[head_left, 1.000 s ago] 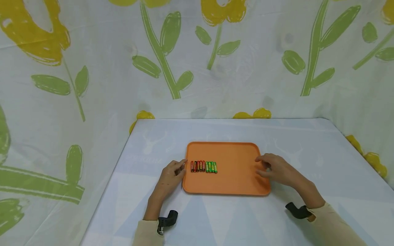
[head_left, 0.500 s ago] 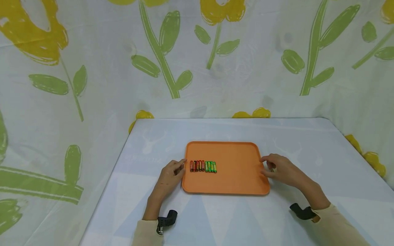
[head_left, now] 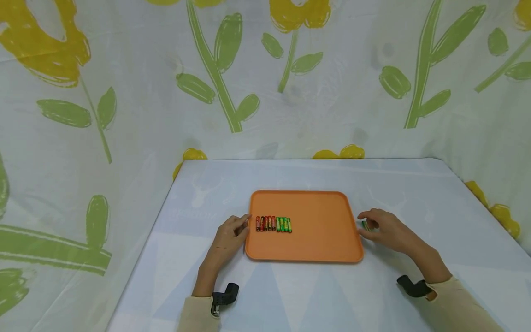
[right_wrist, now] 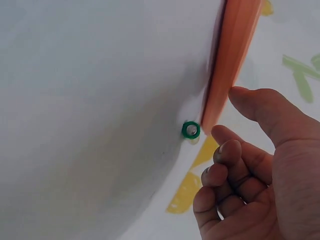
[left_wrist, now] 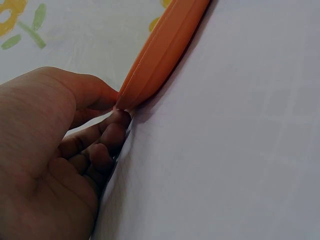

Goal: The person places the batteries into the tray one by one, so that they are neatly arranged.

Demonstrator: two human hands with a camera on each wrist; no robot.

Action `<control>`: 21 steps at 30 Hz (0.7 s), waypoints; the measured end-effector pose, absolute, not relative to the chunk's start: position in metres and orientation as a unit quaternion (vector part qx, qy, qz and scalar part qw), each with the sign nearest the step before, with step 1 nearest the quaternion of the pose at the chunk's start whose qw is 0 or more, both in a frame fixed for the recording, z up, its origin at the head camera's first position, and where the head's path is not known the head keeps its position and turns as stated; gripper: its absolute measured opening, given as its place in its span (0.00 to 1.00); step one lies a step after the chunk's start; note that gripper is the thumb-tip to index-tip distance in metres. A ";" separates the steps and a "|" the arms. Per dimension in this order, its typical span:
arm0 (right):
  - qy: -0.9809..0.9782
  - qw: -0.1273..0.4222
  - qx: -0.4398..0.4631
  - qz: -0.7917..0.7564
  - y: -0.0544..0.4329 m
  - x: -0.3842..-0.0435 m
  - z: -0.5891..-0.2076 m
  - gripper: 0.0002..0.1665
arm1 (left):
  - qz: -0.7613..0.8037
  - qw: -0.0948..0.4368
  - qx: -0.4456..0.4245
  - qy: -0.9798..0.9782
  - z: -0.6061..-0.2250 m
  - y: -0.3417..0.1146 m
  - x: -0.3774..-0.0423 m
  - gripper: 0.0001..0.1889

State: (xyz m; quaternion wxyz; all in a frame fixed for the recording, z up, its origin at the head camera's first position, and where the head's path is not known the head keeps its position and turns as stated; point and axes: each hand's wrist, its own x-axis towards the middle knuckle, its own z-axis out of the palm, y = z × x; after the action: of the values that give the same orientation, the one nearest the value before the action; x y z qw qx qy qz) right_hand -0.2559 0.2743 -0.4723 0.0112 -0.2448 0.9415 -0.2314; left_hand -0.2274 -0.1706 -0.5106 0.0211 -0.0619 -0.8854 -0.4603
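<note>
My left hand [head_left: 227, 239] pinches the left edge of an orange tray [head_left: 321, 226]; in the left wrist view, the thumb and fingers meet at its rim [left_wrist: 155, 60]. On the tray, toward its left side, lies a row of several small batteries: red-and-black ones [head_left: 266, 224] on the left, green ones [head_left: 284, 225] on the right. Just outside the right rim, my right hand [head_left: 390, 230] has its thumb and fingers spread apart around a single green battery [head_left: 365, 225] on the table. In the right wrist view, that battery [right_wrist: 191, 130] shows end-on, apart from the fingertips.
The tray sits on a pale blue-and-white patterned table cover [head_left: 315, 295]. Behind and to the left hangs a white curtain [head_left: 332, 106] printed with yellow flowers and green leaves. A black wrist mount [head_left: 226, 295] is strapped on each wrist.
My right hand has moved rightward from over the tray's right side to just beyond its rim. A green battery now shows between its fingers. The left hand keeps its place.
</note>
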 end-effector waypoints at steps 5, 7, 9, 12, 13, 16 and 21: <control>0.941 0.011 -0.250 -0.229 0.281 -0.257 -0.473 0.17 | -0.460 0.022 -0.061 -0.885 -0.511 -0.170 -0.228 0.22; 0.941 0.016 -0.250 -0.230 0.283 -0.258 -0.474 0.16 | -0.461 0.021 -0.061 -0.885 -0.510 -0.170 -0.228 0.22; 0.940 0.020 -0.250 -0.230 0.285 -0.259 -0.474 0.16 | -0.460 0.021 -0.059 -0.886 -0.509 -0.170 -0.227 0.23; 0.940 0.026 -0.254 -0.228 0.287 -0.260 -0.474 0.16 | -0.459 0.020 -0.058 -0.886 -0.509 -0.170 -0.227 0.22; 0.940 0.026 -0.255 -0.226 0.288 -0.261 -0.475 0.16 | -0.459 0.020 -0.057 -0.886 -0.509 -0.170 -0.226 0.22; 0.938 0.029 -0.263 -0.223 0.291 -0.262 -0.477 0.17 | -0.457 0.021 -0.058 -0.887 -0.509 -0.170 -0.227 0.22; 0.941 0.040 -0.263 -0.210 0.295 -0.263 -0.479 0.19 | -0.453 0.021 -0.059 -0.890 -0.509 -0.170 -0.228 0.22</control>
State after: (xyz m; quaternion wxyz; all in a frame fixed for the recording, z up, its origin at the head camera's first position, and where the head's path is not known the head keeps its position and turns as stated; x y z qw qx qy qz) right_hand -0.2627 0.2946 -0.4795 0.0401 -0.2630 0.9408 -0.2101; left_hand -0.2279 -0.1699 -0.5092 0.0208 -0.0589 -0.8895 -0.4526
